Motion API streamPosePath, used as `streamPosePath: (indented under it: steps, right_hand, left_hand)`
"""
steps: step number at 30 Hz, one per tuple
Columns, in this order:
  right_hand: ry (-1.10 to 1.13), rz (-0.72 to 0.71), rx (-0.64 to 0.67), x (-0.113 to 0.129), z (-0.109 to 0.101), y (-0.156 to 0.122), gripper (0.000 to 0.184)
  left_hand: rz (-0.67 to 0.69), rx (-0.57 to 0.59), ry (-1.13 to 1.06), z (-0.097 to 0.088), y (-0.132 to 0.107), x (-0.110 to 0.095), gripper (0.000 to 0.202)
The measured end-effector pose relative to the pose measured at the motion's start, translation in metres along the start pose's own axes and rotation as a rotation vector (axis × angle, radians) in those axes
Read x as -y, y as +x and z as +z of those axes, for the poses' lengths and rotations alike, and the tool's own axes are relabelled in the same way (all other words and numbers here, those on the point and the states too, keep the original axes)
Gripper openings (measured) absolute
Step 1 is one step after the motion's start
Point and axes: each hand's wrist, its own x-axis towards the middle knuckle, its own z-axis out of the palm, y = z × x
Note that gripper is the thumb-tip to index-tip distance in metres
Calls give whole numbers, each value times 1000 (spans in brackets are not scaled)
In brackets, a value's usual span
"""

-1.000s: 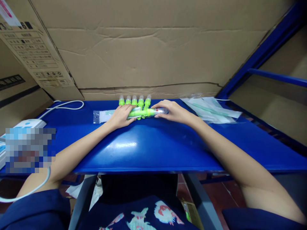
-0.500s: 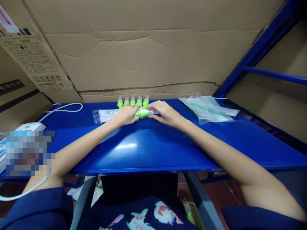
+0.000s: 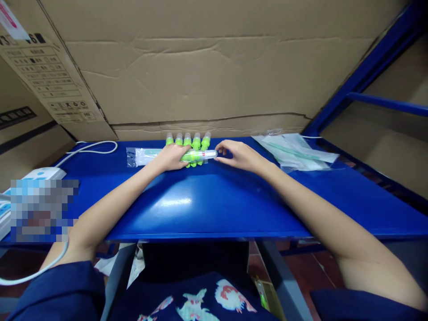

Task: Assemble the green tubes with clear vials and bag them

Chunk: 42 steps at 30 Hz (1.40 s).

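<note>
My left hand is closed round a bright green tube with a clear cap, which lies sideways with its cap pointing right. Clear film seems to surround the tube. At the cap's end is my right hand, its thumb and index finger apart on either side of the tip; whether they touch it I cannot tell. Several more green tubes with clear caps lie in a row behind, partly hidden by my left hand. A flat clear packet with a whitish insert pokes out left of that hand.
Flat clear-and-white packets lie at the right on the blue table. A white power strip with a cable is at the left. A cardboard wall closes the back, and a blue frame bar slopes at the right.
My right hand's fingers have drawn slightly right and now sit around the cap's tip, so more of the cap shows. My left hand still holds the tube.
</note>
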Motion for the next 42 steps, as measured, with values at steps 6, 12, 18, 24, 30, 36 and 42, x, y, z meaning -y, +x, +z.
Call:
streamPosePath:
  steps: [6,12,18,24,30,36,42]
  right_hand:
    - [-73,6,46,2,7,-2,20]
    - [-176,1,4,10,11,-3,20]
    - [-163,52,-43,23,22,-5,21]
    - [-68,153,-143,31,27,-5,24]
    - [-68,104,-132,32,29,-6,21]
    - [-135,-35,44,42,29,-8,36]
    - [-242,-102,166,49,28,-9,46]
  left_hand:
    - [34,49,-52,8,-2,1,41]
    - [28,37,-92,9,-3,3,41]
    - [25,22,-76,7,-2,-6,38]
    - [3,19,-38,-2,0,-17,35]
    - [-1,18,22,-3,-1,-15,38]
    - [23,94,51,-11,-3,-24,38]
    - [86,126,35,-16,-4,-35,33]
